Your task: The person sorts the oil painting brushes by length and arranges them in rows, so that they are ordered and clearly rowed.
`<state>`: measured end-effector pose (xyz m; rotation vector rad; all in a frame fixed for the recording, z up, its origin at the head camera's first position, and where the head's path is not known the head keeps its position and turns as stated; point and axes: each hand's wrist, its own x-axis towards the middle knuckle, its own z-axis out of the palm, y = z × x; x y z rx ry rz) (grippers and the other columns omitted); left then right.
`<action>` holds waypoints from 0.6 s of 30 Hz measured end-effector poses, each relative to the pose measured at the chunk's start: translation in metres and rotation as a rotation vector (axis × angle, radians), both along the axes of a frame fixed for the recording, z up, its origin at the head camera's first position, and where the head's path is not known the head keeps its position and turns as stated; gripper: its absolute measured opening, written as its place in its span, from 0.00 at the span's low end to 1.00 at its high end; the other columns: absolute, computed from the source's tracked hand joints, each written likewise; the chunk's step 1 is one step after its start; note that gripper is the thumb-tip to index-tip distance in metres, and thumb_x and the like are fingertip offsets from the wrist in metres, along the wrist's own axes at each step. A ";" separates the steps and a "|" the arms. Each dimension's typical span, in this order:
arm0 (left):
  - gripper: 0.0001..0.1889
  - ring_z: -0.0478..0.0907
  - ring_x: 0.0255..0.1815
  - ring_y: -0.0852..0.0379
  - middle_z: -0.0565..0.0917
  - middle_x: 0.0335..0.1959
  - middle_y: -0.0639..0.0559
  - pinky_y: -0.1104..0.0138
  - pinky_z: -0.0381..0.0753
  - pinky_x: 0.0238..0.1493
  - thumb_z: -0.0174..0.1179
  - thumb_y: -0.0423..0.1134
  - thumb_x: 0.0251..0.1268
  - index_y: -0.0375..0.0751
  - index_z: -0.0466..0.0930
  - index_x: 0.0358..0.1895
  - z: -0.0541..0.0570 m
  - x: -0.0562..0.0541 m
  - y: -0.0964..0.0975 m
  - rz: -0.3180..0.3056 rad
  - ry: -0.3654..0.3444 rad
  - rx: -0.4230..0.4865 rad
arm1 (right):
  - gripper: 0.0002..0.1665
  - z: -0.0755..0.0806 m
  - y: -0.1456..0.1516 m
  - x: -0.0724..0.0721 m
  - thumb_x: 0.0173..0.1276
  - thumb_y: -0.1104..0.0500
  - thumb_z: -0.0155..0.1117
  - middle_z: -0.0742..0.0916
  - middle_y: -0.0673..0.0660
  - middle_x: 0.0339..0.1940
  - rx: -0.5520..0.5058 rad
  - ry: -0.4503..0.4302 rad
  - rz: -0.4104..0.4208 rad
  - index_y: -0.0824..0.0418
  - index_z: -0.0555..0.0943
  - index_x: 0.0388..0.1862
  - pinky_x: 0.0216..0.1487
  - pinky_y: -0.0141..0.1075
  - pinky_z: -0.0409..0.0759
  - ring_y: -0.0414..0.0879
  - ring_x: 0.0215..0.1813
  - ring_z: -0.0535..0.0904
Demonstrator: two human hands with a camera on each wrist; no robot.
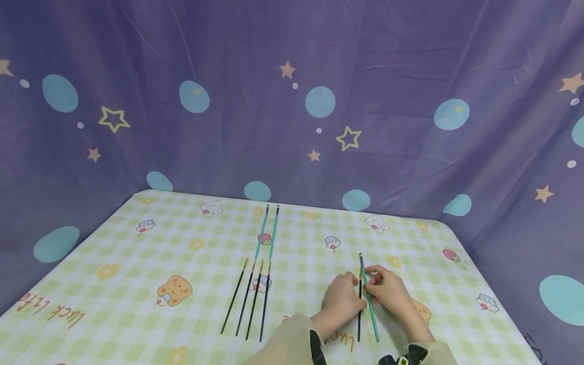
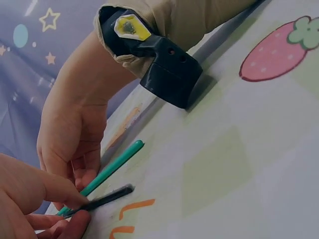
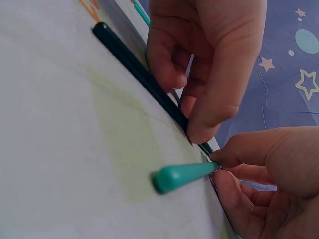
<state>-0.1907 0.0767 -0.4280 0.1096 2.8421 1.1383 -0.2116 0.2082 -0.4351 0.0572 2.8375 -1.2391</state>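
On the right part of the table, my left hand [image 1: 343, 298] pinches a black paintbrush [image 1: 359, 327] between thumb and finger. Just beside it, my right hand [image 1: 389, 290] pinches a green-handled paintbrush [image 1: 374, 324] near its upper part. Both brushes point away from me, and their tips come together at the far end. The right wrist view shows the black handle [image 3: 134, 67] lying along the cloth and the green handle's rounded end [image 3: 172, 178] toward the camera. In the left wrist view the two handles lie close together, spreading toward their ends.
Left of my hands lie several black paintbrushes [image 1: 251, 304] side by side. Beyond them are two green paintbrushes [image 1: 274, 235], set parallel. A checked cloth [image 1: 114, 299] with printed cartoons covers the table, and a purple curtain [image 1: 246, 101] hangs behind its far edge.
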 end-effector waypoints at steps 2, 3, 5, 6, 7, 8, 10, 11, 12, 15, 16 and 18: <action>0.17 0.67 0.24 0.58 0.72 0.26 0.54 0.69 0.67 0.24 0.69 0.39 0.39 0.44 0.77 0.37 0.001 0.000 -0.001 0.002 0.006 -0.014 | 0.22 0.000 0.000 0.000 0.54 0.63 0.62 0.79 0.51 0.25 -0.002 -0.001 0.002 0.61 0.76 0.51 0.20 0.32 0.75 0.41 0.18 0.75; 0.17 0.67 0.24 0.58 0.73 0.27 0.54 0.69 0.68 0.24 0.69 0.38 0.39 0.44 0.77 0.37 0.001 0.000 -0.002 0.005 0.012 -0.024 | 0.22 -0.001 0.000 0.000 0.54 0.63 0.62 0.79 0.51 0.25 -0.005 -0.002 0.003 0.61 0.76 0.51 0.20 0.32 0.75 0.41 0.19 0.75; 0.16 0.69 0.26 0.58 0.73 0.27 0.54 0.69 0.69 0.26 0.68 0.38 0.39 0.44 0.79 0.37 0.002 0.000 -0.003 0.009 0.026 -0.045 | 0.22 -0.001 0.000 0.000 0.55 0.63 0.62 0.79 0.51 0.25 -0.006 -0.001 0.004 0.61 0.76 0.51 0.20 0.33 0.75 0.41 0.19 0.75; 0.16 0.70 0.27 0.58 0.74 0.28 0.54 0.69 0.70 0.27 0.68 0.38 0.39 0.44 0.79 0.37 0.002 -0.001 -0.003 0.009 0.029 -0.055 | 0.22 -0.001 0.000 0.000 0.55 0.63 0.62 0.79 0.51 0.25 -0.004 0.000 0.005 0.61 0.76 0.51 0.20 0.33 0.75 0.41 0.19 0.75; 0.15 0.70 0.28 0.58 0.74 0.28 0.55 0.68 0.70 0.28 0.68 0.38 0.39 0.44 0.80 0.37 0.003 -0.001 -0.004 0.008 0.034 -0.064 | 0.22 -0.001 0.000 0.000 0.55 0.63 0.62 0.79 0.51 0.25 -0.001 0.001 0.005 0.61 0.76 0.51 0.20 0.33 0.75 0.41 0.19 0.75; 0.15 0.71 0.29 0.57 0.75 0.28 0.55 0.68 0.71 0.29 0.68 0.37 0.39 0.44 0.81 0.37 0.004 -0.001 -0.004 0.006 0.040 -0.070 | 0.22 -0.001 0.000 0.001 0.55 0.63 0.62 0.79 0.51 0.25 0.000 0.001 0.005 0.61 0.76 0.51 0.20 0.33 0.75 0.41 0.19 0.75; 0.14 0.72 0.30 0.57 0.75 0.28 0.55 0.67 0.72 0.31 0.68 0.38 0.40 0.44 0.81 0.36 0.004 -0.001 -0.005 0.001 0.045 -0.080 | 0.22 0.000 -0.001 0.001 0.55 0.63 0.62 0.79 0.51 0.25 0.003 0.000 0.003 0.61 0.76 0.51 0.20 0.33 0.75 0.41 0.19 0.75; 0.14 0.72 0.29 0.57 0.76 0.28 0.55 0.68 0.73 0.31 0.68 0.38 0.40 0.44 0.81 0.36 0.005 -0.002 -0.005 0.001 0.046 -0.076 | 0.22 0.000 -0.001 0.001 0.54 0.63 0.62 0.79 0.51 0.25 0.003 -0.001 0.003 0.61 0.76 0.51 0.20 0.33 0.75 0.41 0.19 0.75; 0.13 0.73 0.29 0.57 0.77 0.28 0.55 0.68 0.73 0.31 0.68 0.38 0.40 0.44 0.81 0.35 0.005 -0.002 -0.006 -0.001 0.049 -0.074 | 0.23 0.001 -0.001 0.001 0.54 0.63 0.62 0.79 0.51 0.25 0.002 -0.003 0.003 0.61 0.76 0.51 0.20 0.33 0.74 0.41 0.18 0.75; 0.11 0.72 0.24 0.58 0.78 0.26 0.56 0.69 0.72 0.27 0.68 0.38 0.41 0.44 0.81 0.32 0.005 -0.004 -0.009 -0.001 0.041 -0.047 | 0.23 0.001 -0.001 0.001 0.55 0.63 0.62 0.79 0.52 0.25 -0.001 -0.011 0.004 0.61 0.75 0.52 0.20 0.33 0.74 0.42 0.18 0.75; 0.10 0.72 0.23 0.59 0.78 0.25 0.56 0.70 0.72 0.26 0.68 0.38 0.41 0.43 0.81 0.31 0.006 -0.004 -0.010 0.000 0.037 -0.035 | 0.23 0.001 0.000 0.001 0.55 0.63 0.62 0.79 0.52 0.25 -0.001 -0.013 0.004 0.61 0.75 0.52 0.21 0.33 0.74 0.42 0.19 0.75; 0.09 0.71 0.21 0.60 0.78 0.23 0.57 0.70 0.71 0.23 0.68 0.38 0.41 0.43 0.80 0.30 0.007 -0.005 -0.012 0.000 0.028 -0.008 | 0.23 0.001 0.000 0.002 0.55 0.63 0.62 0.79 0.52 0.25 -0.003 -0.015 0.004 0.62 0.75 0.52 0.21 0.33 0.74 0.42 0.19 0.75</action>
